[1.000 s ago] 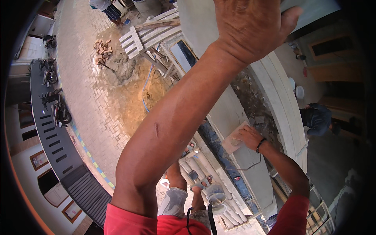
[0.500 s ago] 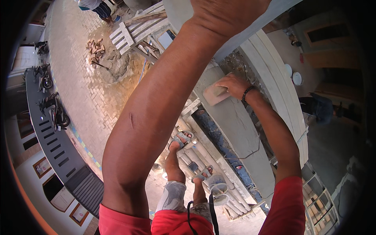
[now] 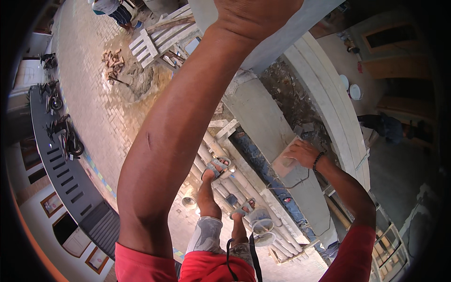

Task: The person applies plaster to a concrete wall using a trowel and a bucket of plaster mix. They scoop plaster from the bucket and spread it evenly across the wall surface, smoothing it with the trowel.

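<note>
My right hand (image 3: 303, 154) grips a flat, pale rectangular plastering float (image 3: 283, 165), which lies against the smooth grey top of a long cement ledge (image 3: 256, 105). A bent thin rod or wire (image 3: 300, 184) crosses the ledge just on the near side of the float. High up, my left hand (image 3: 260, 16) reaches to a smooth grey column (image 3: 286, 33) at the top of the picture. Its fingers are cut off by the upper edge, so I cannot see whether they hold anything.
Sandalled feet stand on bamboo poles (image 3: 242, 171) beside a dark gap (image 3: 251, 150). Buckets (image 3: 262, 226) are near them. Rubble (image 3: 286, 89) lies behind the ledge, before a curved concrete edge (image 3: 329, 89). One person (image 3: 110, 7) is at far left, another (image 3: 390, 128) at right.
My right hand has slid the float along the ledge, nearer to me and to the right. My left arm has shifted slightly left, its hand still up by the column.
</note>
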`<state>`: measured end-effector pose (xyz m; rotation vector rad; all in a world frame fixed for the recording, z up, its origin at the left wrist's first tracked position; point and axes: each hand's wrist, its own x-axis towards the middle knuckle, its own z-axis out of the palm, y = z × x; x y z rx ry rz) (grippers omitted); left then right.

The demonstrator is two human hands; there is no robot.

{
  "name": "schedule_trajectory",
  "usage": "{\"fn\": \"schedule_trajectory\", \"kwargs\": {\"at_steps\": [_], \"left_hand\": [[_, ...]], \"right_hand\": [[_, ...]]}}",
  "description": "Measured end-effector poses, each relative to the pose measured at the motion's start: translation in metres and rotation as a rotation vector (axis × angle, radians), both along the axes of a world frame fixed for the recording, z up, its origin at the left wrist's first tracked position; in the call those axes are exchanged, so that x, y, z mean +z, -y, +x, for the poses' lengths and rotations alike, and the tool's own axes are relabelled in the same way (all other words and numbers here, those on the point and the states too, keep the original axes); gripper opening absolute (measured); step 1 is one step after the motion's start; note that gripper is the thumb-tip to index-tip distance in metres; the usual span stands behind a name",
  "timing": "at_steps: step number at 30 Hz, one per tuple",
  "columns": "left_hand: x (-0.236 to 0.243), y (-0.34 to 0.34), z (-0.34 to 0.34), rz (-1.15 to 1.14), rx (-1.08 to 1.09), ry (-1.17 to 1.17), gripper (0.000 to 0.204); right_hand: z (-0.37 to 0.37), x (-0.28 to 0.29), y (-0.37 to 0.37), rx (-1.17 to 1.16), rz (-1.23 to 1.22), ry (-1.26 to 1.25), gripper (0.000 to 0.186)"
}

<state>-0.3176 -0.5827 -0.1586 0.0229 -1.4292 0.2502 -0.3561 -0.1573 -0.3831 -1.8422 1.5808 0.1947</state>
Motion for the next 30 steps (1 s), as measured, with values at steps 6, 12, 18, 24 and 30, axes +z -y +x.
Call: {"fn": "schedule_trajectory", "kwargs": {"at_steps": [6,12,18,24,30], "left_hand": [[0.005,-0.014,0.013,0.076,-0.005,0.078,0.080],[-0.002,-0.010,0.008,0.053,0.022,0.080,0.079],[-0.004,-0.012,0.017,0.075,-0.042,0.123,0.079],[-0.012,-0.012,0.020,0.188,0.003,0.167,0.078],[0.002,-0.033,0.022,0.257,-0.132,0.287,0.078]], "right_hand": [[-0.007,0.030,0.033,-0.953,0.288,0.937,0.051],[0.005,0.018,-0.006,-1.600,0.345,1.417,0.049],[0.052,0.058,-0.015,-1.850,0.070,1.229,0.053],[0.074,0.064,-0.020,-2.075,-0.061,0.549,0.058],[0.094,0.030,0.002,-1.901,-0.059,0.017,0.056]]}}
